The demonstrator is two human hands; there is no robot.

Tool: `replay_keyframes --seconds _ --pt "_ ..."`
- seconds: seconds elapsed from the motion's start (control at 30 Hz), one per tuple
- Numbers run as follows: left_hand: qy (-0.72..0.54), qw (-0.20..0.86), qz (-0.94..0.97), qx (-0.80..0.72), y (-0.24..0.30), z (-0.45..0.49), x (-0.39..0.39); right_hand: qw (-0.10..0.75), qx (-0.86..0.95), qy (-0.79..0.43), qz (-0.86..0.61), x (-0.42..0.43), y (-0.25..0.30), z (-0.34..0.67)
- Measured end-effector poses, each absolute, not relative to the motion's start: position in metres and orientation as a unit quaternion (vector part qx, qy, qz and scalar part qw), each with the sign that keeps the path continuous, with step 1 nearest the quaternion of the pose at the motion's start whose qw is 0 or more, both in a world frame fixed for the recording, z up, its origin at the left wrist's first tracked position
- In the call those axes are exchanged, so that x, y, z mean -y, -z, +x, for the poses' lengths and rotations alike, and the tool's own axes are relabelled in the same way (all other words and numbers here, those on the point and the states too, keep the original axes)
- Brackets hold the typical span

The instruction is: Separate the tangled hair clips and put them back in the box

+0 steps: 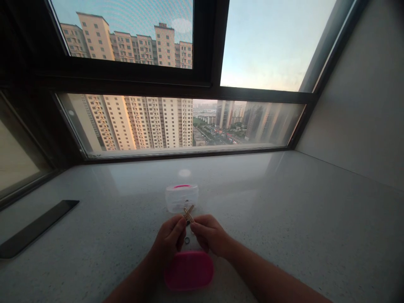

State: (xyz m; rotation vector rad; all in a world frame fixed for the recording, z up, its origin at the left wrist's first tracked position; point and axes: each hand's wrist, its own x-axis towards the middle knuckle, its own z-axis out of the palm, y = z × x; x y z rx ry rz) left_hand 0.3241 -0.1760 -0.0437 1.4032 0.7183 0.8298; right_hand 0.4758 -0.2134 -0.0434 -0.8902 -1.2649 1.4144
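Note:
My left hand [172, 232] and my right hand [208, 232] are close together above the counter, fingers pinched. Between them, thin tan-gold strips [189, 213] cross in an X; their exact kind is too small to make out. Each hand grips the lower end of a strip. Just below the fingertips, a small ring [187, 240] lies on the counter. Nearer to me is a bright pink lid-like tray [189, 271], partly behind my left wrist. Beyond the hands stands a clear plastic box [173, 197] with a pink strip on it; something small and dark shows at its near side.
The pale speckled counter [268, 219] runs back to a dark-framed window [202, 90]. A long dark flat bar [39, 227] lies at the left. On the right rises a plain wall [356, 105].

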Motion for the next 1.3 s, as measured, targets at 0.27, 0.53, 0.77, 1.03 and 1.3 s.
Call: replay_keyframes --seconds 0.27,0.53,0.77,1.03,1.3 --pt "-0.396 0.586 0.61 -0.358 0.036 0.319 0.17 0.505 0.49 -0.591 -0.395 0.215 0.034 0.471" --pt "-0.309 0.628 0.64 -0.318 0.035 0.322 0.178 0.482 0.453 -0.643 -0.385 0.214 0.038 0.469" --pt "-0.325 0.67 0.567 -0.352 0.051 0.32 0.173 0.489 0.438 -0.641 -0.396 0.214 0.044 0.473" --pt "-0.34 0.645 0.57 -0.378 0.044 0.32 0.173 0.548 0.413 -0.62 -0.382 0.21 0.047 0.478" --pt "-0.329 0.656 0.57 -0.37 0.046 0.32 0.176 0.533 0.437 -0.611 -0.389 0.213 0.041 0.474"
